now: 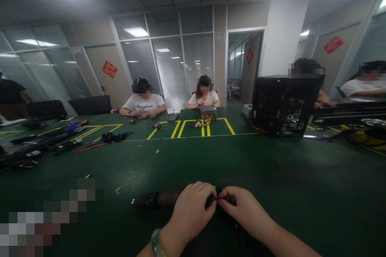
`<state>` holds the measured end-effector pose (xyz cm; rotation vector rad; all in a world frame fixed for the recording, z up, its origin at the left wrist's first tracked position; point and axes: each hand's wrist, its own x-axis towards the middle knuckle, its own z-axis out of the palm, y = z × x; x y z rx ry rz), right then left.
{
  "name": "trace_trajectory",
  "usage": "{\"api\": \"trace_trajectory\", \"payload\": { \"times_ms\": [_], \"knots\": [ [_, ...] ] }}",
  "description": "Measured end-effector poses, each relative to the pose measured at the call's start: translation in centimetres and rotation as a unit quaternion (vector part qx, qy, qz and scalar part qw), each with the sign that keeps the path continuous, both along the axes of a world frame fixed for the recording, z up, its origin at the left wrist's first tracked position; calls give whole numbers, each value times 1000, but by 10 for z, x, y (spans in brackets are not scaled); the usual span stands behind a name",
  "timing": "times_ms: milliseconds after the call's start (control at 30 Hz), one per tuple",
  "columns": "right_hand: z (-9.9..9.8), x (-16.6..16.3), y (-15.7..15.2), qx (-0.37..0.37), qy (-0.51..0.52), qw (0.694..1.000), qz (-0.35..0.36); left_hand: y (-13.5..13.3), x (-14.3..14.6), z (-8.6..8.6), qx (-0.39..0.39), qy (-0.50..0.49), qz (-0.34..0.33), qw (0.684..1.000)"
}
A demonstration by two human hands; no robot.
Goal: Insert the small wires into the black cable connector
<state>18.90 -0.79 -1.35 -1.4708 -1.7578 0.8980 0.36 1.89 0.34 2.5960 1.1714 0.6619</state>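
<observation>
Notably, our left hand [194,208] partly hides one dark tool [155,200]; its fingers and our right hand's [243,207] pinch one indistinct small part [215,198].

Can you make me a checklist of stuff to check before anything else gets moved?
1. Both grips together: ok. The left grip and right grip meet at a small dark piece.
2. Small dark piece held firmly: cannot tell. Fingers cover most of it.
3. Black cylindrical tool lying on the green table: ok. The left grip hides one end.
4. Tool switched off: cannot tell. No switch shows.
5. Bracelet apart from the tool: ok.
6. No loose bits nearby: not ok. A small scrap lies left of the tool.
</observation>
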Motion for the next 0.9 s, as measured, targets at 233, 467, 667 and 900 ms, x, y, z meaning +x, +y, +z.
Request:
{"api": "trace_trajectory", "payload": {
  "times_ms": [233, 467, 667, 900],
  "knots": [
    [-1, 3, -1, -7, -13, 1000, -3, -1, 0, 0, -2, 2, 8, 1000],
    [-5, 2, 2, 13, -44, 999, -5, -2, 0, 1, -1, 3, 6, 1000],
    [-13, 6, 8, 19, -35, 999, -4, -2, -2, 0, -9, -22, 5, 1000],
    [-10, 5, 8, -8, -34, 999, 6, -1, -1, -2, -6, -27, 5, 1000]
  ]
}}
